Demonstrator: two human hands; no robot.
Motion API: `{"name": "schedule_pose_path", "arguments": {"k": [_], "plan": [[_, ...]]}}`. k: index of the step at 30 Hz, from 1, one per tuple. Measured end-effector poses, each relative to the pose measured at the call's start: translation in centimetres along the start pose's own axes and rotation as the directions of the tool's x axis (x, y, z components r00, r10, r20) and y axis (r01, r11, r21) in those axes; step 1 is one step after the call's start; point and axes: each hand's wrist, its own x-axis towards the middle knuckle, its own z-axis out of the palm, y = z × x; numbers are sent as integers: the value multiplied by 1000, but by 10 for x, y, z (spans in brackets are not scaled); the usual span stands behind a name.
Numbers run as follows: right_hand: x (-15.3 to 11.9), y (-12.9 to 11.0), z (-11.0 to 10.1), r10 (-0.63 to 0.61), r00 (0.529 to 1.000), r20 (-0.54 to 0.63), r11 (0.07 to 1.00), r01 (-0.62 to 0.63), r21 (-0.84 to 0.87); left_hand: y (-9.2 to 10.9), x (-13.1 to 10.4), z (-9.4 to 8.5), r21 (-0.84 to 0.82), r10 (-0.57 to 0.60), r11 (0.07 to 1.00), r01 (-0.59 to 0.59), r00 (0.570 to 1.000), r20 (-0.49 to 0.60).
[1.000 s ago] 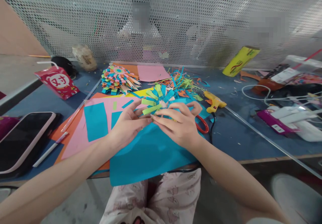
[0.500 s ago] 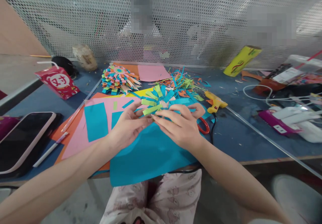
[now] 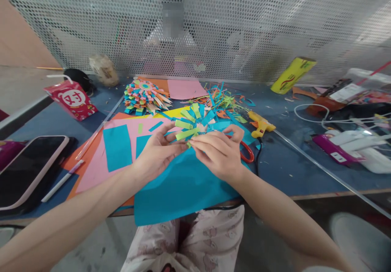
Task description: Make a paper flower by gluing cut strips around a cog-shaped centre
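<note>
Between my hands is a paper flower (image 3: 187,126) with looped green and blue strips around a pale pink middle. My left hand (image 3: 157,152) grips its near left edge, thumb and fingers around the rim. From the right, my right hand (image 3: 218,152) pinches a small bit at the flower's near edge; what exactly lies under its fingertips is hidden. Beneath both hands spreads a large blue paper sheet (image 3: 183,190). Red-handled scissors (image 3: 247,153) lie partly covered just right of my right hand. A second, fuller multicoloured paper flower (image 3: 146,95) sits farther back.
A yellow glue gun (image 3: 260,124) with a long clear glue stick lies at right. Paper scraps (image 3: 226,97) are heaped behind. On the left are a phone (image 3: 30,170), a red drink carton (image 3: 71,100) and a white pen (image 3: 62,181). A perforated metal screen (image 3: 214,31) bounds the back; a person sits beyond.
My right fingers have drawn closer together at the flower's near edge. The flower has shifted slightly to the right. My left hand keeps its hold.
</note>
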Motion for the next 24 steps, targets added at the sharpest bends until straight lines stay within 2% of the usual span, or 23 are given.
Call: {"name": "schedule_pose_path", "arguments": {"k": [6, 10, 19, 24], "plan": [[1, 2, 2, 82, 997, -14, 991, -80, 105, 1, -1, 2, 3, 1, 1000, -1, 1000, 12], [-1, 2, 5, 75, 995, 59, 987, -83, 140, 1, -2, 4, -24, -22, 999, 23, 999, 46], [0, -2, 6, 87, 991, 97, 974, -105, 203, -5, 2, 1, 51, 36, 998, -34, 999, -28], [-1, -3, 5, 153, 985, 74, 950, -168, 264, -3, 1, 2, 73, 43, 997, -40, 998, -41]]}}
